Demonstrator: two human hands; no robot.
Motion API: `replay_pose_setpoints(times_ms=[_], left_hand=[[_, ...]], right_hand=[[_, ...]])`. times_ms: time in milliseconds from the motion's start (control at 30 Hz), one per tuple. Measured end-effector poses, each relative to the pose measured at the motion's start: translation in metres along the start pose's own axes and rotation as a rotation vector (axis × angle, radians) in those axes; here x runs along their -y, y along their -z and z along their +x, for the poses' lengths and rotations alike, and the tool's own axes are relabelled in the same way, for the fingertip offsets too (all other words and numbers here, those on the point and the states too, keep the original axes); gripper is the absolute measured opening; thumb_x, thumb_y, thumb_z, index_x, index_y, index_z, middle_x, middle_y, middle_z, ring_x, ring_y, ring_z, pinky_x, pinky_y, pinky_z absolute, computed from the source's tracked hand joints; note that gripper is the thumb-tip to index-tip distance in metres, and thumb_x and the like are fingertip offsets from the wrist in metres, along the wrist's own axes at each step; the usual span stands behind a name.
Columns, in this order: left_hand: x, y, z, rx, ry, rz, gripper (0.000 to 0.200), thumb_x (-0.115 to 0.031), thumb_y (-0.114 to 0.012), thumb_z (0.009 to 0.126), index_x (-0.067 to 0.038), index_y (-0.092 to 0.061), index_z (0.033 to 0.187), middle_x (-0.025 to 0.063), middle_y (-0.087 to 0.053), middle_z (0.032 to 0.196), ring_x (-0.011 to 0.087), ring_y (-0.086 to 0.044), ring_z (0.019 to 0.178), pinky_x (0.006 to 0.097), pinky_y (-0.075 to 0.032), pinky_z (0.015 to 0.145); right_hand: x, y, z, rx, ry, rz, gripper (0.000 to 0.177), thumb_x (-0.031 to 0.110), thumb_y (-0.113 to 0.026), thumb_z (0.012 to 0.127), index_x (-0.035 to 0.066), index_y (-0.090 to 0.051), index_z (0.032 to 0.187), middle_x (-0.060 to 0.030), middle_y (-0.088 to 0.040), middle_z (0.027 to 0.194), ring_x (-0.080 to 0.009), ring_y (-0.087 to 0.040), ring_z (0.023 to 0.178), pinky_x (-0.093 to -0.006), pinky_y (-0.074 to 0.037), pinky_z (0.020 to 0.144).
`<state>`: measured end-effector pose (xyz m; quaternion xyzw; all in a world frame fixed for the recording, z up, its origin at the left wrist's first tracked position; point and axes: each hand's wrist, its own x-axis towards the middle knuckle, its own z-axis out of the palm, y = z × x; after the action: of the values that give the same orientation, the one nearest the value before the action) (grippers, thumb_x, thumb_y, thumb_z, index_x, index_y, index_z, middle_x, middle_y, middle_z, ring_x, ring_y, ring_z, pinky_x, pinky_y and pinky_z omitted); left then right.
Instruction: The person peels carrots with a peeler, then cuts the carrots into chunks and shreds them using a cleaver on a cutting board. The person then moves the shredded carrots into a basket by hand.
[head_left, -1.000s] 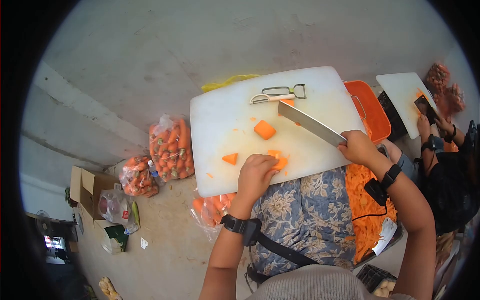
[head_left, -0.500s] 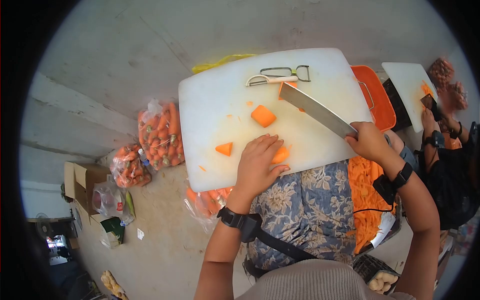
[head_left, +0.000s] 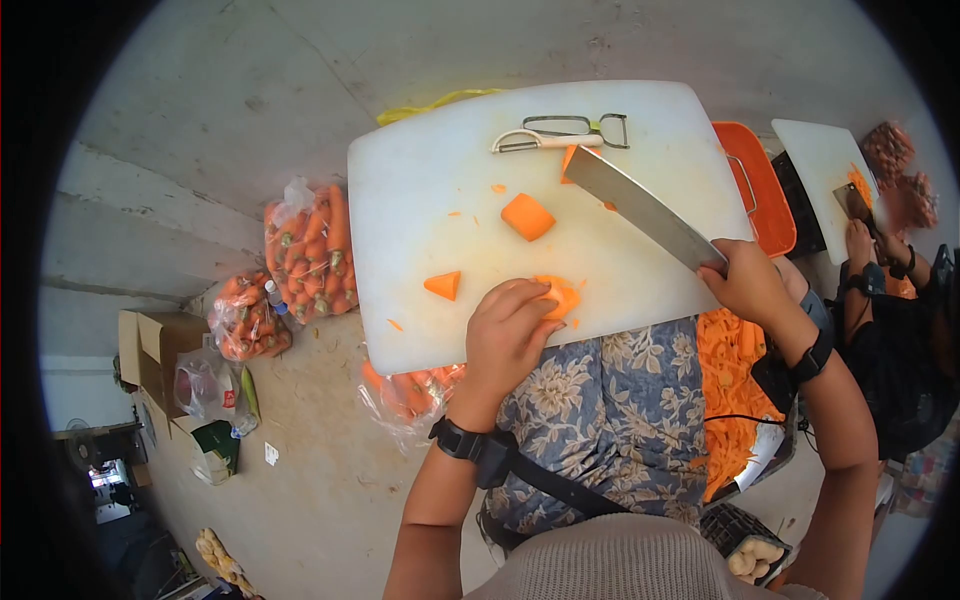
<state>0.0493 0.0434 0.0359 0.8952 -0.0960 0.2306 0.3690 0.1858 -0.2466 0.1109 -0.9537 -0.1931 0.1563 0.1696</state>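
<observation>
My right hand (head_left: 748,283) is closed round the handle of a cleaver (head_left: 645,212), whose broad blade points up and left over the white cutting board (head_left: 420,200). By the blade's tip lies a carrot piece (head_left: 570,162), partly hidden. My left hand (head_left: 508,328) has its fingers curled on some cut carrot (head_left: 560,297) near the board's close edge; the fingers cover part of it. A thick carrot chunk (head_left: 527,217) rests mid-board, and a smaller wedge-shaped carrot piece (head_left: 443,286) sits left of my hand. Two peelers (head_left: 560,140) lie together at the far side.
Bags of carrots (head_left: 315,255) stand on the floor to the left, near a cardboard box (head_left: 160,350). An orange-red bin (head_left: 760,190) is right of the board. Shredded carrot (head_left: 735,400) fills a container beside my lap. Another person's hands (head_left: 858,240) work at a second board (head_left: 815,180).
My left hand's fingers have gone from spread flat to curled on the cut carrot, which has spread into thinner pieces. The cleaver stays in my right hand, almost in place. The view has shifted slightly.
</observation>
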Motion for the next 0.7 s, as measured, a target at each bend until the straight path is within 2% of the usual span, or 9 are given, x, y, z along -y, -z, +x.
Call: replay_pose_setpoints(times_ms=[33,100,233,300,333,433,500,633,700], left_hand=[[0.001,0.0,-0.001,0.0,0.0,0.0,0.031,-0.016,-0.082,0.067,-0.004,-0.07,0.093,0.0091,-0.069,0.103,0.0297,-0.063,0.1,0.0381,-0.052,0.085],[0.002,0.0,-0.003,0.001,-0.009,-0.028,0.033,-0.018,-0.083,0.066,-0.003,-0.069,0.092,0.0092,-0.068,0.102,0.0296,-0.063,0.099,0.0378,-0.051,0.084],[-0.003,0.006,0.0,0.004,0.018,-0.007,0.044,-0.024,-0.085,0.063,-0.004,-0.067,0.099,0.0109,-0.066,0.108,0.0303,-0.061,0.102,0.039,-0.05,0.087],[-0.006,0.01,0.007,-0.021,0.049,0.002,0.059,-0.03,-0.087,0.061,-0.004,-0.064,0.108,0.0128,-0.062,0.116,0.0317,-0.058,0.107,0.0404,-0.048,0.091],[-0.009,0.013,0.012,-0.021,0.048,0.002,0.059,-0.03,-0.087,0.061,-0.004,-0.064,0.108,0.0128,-0.062,0.116,0.0317,-0.058,0.107,0.0404,-0.048,0.091],[-0.012,0.021,0.026,0.129,0.095,0.024,0.065,-0.032,-0.087,0.06,-0.005,-0.062,0.113,0.0135,-0.059,0.12,0.0337,-0.056,0.11,0.0414,-0.046,0.094],[-0.011,0.023,0.03,0.295,0.102,0.069,0.063,-0.028,-0.087,0.06,-0.005,-0.063,0.113,0.0129,-0.06,0.118,0.0335,-0.056,0.108,0.0405,-0.046,0.094],[-0.005,0.025,0.045,0.434,0.177,0.042,0.06,-0.021,-0.087,0.06,-0.006,-0.064,0.114,0.0123,-0.061,0.111,0.0323,-0.056,0.105,0.0395,-0.046,0.092],[-0.003,0.027,0.052,0.519,0.169,0.053,0.055,-0.013,-0.085,0.06,-0.005,-0.065,0.111,0.0119,-0.06,0.104,0.0313,-0.057,0.102,0.0384,-0.047,0.089]], right_hand=[[0.002,0.001,-0.001,0.0,0.0,0.0,0.025,0.017,-0.067,0.082,-0.003,-0.065,0.096,-0.0233,-0.066,0.08,-0.0365,-0.067,0.074,-0.0408,-0.051,0.067],[0.008,0.002,-0.003,-0.043,-0.004,0.035,0.019,0.014,-0.067,0.079,-0.005,-0.064,0.083,-0.0257,-0.063,0.075,-0.0426,-0.063,0.073,-0.0454,-0.05,0.067],[0.008,0.003,-0.002,-0.06,0.004,0.017,0.019,0.014,-0.068,0.079,-0.005,-0.064,0.083,-0.0259,-0.063,0.075,-0.0422,-0.063,0.073,-0.0455,-0.05,0.067],[0.002,0.002,0.0,-0.001,0.001,-0.048,0.026,0.016,-0.068,0.081,-0.003,-0.065,0.097,-0.0223,-0.067,0.08,-0.035,-0.067,0.074,-0.0403,-0.051,0.068],[0.001,0.001,0.0,-0.002,0.001,-0.048,0.026,0.016,-0.068,0.081,-0.003,-0.065,0.097,-0.0223,-0.067,0.08,-0.035,-0.067,0.074,-0.0403,-0.051,0.068],[0.002,0.001,0.0,-0.009,-0.008,-0.005,0.027,0.016,-0.068,0.081,-0.004,-0.066,0.098,-0.0232,-0.067,0.08,-0.0362,-0.067,0.075,-0.0407,-0.051,0.068],[0.005,0.003,-0.001,0.008,-0.027,-0.007,0.028,0.016,-0.068,0.08,-0.004,-0.066,0.099,-0.0242,-0.066,0.081,-0.0368,-0.067,0.075,-0.0407,-0.051,0.068],[0.003,-0.001,-0.002,-0.042,0.017,-0.043,0.027,0.015,-0.068,0.08,-0.005,-0.066,0.098,-0.0252,-0.066,0.081,-0.0378,-0.066,0.075,-0.0414,-0.052,0.069],[0.007,0.001,-0.003,-0.063,0.023,-0.003,0.021,0.015,-0.066,0.08,-0.005,-0.066,0.087,-0.0266,-0.064,0.078,-0.0427,-0.064,0.075,-0.0466,-0.051,0.07]])
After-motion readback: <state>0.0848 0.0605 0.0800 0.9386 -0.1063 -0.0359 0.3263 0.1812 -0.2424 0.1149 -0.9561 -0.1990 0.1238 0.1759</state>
